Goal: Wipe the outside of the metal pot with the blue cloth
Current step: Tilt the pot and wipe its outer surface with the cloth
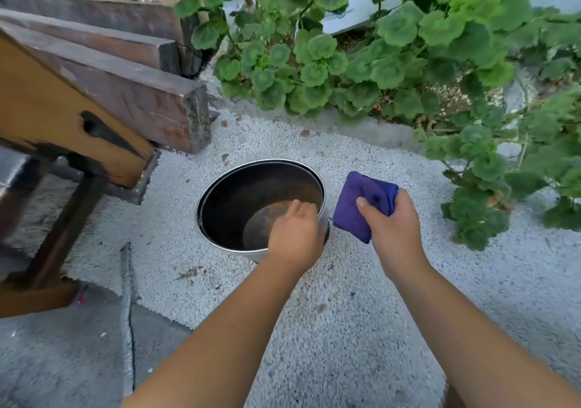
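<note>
Grip: R hand (394,230) is closed round the folded blue cloth (361,205), thumb on top, cloth sticking out to the left & far side of the fist; L hand (295,238) is hooked over the near-right rim of the metal pot (251,187), fingers (303,209) curled inside, and I take it as clamped on the rim, tho the thumb side is hidden. Largest to smallest: pale gravel ground (345,329) fills most of the view; green leafy plants (393,55) across the far & right side; stacked dark wooden planks (125,77) far left; then the pot, upright on the gravel near centre, mouth up, dark stained inside; then the cloth, just right of the pot, close to its wall but contact can't be made out. Step, as I judge it: steadying the pot w/ L hand and bringing the cloth in; no clear wiping of the outer wall yet. Next move prob needs the cloth pressed flat on the right outer wall, swept round, L hand holding or turning the pot so it doesn't skid on loose gravel. Count: 1 pot, 1 cloth, 2 hands, 3 or so planks visible, plants too many to count.
</note>
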A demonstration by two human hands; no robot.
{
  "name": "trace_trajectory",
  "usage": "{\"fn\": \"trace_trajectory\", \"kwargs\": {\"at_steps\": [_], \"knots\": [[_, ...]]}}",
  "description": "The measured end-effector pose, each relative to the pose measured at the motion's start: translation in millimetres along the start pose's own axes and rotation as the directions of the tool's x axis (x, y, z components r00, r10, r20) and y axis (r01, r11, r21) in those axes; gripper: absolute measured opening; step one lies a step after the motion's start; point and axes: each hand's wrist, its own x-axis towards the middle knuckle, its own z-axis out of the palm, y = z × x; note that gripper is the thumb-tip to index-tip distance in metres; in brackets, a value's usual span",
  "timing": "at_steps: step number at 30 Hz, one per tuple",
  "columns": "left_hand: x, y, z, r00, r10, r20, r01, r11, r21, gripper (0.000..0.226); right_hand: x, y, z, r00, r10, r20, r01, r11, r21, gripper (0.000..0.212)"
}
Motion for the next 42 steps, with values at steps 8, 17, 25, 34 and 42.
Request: {"fn": "trace_trajectory", "kwargs": {"at_steps": [8,17,25,34,42], "knots": [[6.9,-5.5,-0.8,1.0,-0.014,-0.003,0.013,1.0,-0.027,0.019,33.2,-15.7,-5.2,0.993,-0.118,0.002,0.118,0.991,-0.057,0.025],[-1.9,-83.3,-107.4,1.0,0.002,0.002,-0.001,0.935,-0.353,0.019,48.5,-44.0,3.2,0.956,-0.286,0.061,0.292,0.948,-0.124,0.025],[-3.6,-147.4,-107.3,0.999,-0.037,0.024,0.038,0.453,-0.891,0.019,67.9,-44.6,56.9,0.873,-0.457,0.172,0.488,0.82,-0.299,0.035],[-23.9,-194.8,-8.1,0.927,-0.321,-0.195,0.029,0.578,-0.816,0.029,62.7,-12.9,105.8,0.75,-0.463,0.471,0.656,0.607,-0.448,0.051],[-27.9,-224.8,22.9,0.915,-0.328,-0.233,0.157,0.824,-0.545,0.061,72.4,5.6,130.9,0.772,-0.392,0.501,0.627,0.602,-0.495,0.049]]}}
